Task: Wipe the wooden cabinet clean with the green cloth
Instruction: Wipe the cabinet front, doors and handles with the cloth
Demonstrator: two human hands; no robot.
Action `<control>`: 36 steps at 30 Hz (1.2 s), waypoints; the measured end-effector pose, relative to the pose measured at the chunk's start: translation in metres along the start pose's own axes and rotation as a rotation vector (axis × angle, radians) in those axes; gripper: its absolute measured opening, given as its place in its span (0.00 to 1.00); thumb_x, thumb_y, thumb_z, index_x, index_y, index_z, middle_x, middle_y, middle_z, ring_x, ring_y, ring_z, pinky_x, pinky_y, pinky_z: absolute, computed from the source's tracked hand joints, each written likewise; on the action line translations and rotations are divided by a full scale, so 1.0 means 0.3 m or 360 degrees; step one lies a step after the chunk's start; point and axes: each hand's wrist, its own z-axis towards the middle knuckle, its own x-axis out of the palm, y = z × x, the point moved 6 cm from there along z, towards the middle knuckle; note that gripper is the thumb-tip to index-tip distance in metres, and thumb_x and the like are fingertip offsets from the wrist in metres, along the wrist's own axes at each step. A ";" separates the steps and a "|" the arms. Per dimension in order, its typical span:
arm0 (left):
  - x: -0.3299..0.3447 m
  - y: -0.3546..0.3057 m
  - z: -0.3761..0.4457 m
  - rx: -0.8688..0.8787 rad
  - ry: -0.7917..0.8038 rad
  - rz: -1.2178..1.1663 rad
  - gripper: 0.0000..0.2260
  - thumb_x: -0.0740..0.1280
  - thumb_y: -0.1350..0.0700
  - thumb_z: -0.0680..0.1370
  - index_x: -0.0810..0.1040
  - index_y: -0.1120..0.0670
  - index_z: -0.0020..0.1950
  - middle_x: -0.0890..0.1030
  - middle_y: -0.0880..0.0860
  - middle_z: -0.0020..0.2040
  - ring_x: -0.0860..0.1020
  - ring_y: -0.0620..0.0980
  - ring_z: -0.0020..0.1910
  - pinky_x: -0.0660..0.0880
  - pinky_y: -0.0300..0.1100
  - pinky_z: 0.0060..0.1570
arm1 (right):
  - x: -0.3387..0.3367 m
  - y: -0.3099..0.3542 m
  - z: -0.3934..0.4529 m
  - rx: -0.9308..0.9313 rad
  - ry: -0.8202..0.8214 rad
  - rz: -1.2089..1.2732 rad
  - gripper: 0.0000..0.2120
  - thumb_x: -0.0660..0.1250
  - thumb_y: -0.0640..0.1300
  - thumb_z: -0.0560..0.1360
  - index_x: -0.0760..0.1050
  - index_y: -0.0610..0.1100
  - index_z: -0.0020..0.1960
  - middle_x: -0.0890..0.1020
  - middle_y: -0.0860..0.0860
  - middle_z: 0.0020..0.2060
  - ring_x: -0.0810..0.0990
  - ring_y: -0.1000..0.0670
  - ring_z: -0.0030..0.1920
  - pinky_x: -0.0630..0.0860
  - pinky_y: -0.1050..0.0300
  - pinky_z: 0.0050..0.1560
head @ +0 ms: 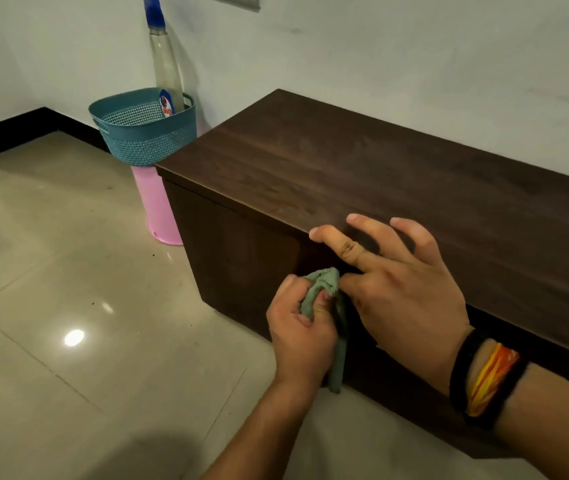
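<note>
A low dark wooden cabinet [362,168] runs along the wall from the centre to the right. In front of its front edge my left hand [302,336] is closed around the bunched green cloth [324,289], a strip of which hangs down below the fist. My right hand [397,285] is beside it with fingers spread over the cabinet's front edge; its thumb touches the top of the cloth. Whether the thumb pinches the cloth is hidden. The right wrist wears a black band and coloured threads.
A teal perforated basket [144,133] sits on a pink upturned bin [158,209] at the cabinet's left end, holding a spray bottle [167,67] with a blue nozzle. Glossy beige floor tiles [68,271] spread out to the left. A white wall stands behind.
</note>
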 end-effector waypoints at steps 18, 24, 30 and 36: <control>-0.024 0.006 -0.011 0.0132 0.0175 0.0104 0.06 0.67 0.61 0.76 0.75 0.54 0.39 0.74 0.46 0.40 0.73 0.43 0.39 0.71 0.35 0.38 | 0.017 0.003 -0.008 -0.0040 0.0026 -0.0042 0.07 0.69 0.43 0.72 0.84 0.52 0.45 0.64 0.52 0.79 0.67 0.41 0.74 0.51 0.43 0.73; -0.016 0.008 -0.019 0.0158 0.0171 0.0133 0.05 0.65 0.60 0.76 0.73 0.52 0.40 0.73 0.46 0.40 0.72 0.43 0.38 0.69 0.33 0.37 | 0.020 -0.002 -0.037 -0.0075 -0.0093 -0.0163 0.12 0.65 0.42 0.74 0.83 0.54 0.51 0.62 0.53 0.79 0.61 0.43 0.77 0.48 0.44 0.73; -0.067 0.165 -0.109 0.0061 0.0385 0.0349 0.11 0.71 0.64 0.74 0.79 0.47 0.45 0.78 0.38 0.46 0.78 0.41 0.48 0.75 0.32 0.48 | -0.065 -0.123 -0.229 0.0225 -0.0563 -0.0180 0.13 0.69 0.43 0.78 0.80 0.57 0.58 0.72 0.56 0.72 0.64 0.44 0.74 0.61 0.34 0.64; 0.008 0.035 -0.152 0.0203 0.0467 0.0108 0.08 0.61 0.46 0.82 0.77 0.47 0.48 0.77 0.43 0.44 0.77 0.42 0.43 0.72 0.30 0.41 | 0.021 -0.077 -0.407 -0.0035 -0.0681 -0.0391 0.08 0.72 0.49 0.76 0.85 0.55 0.55 0.86 0.57 0.54 0.72 0.48 0.62 0.59 0.47 0.60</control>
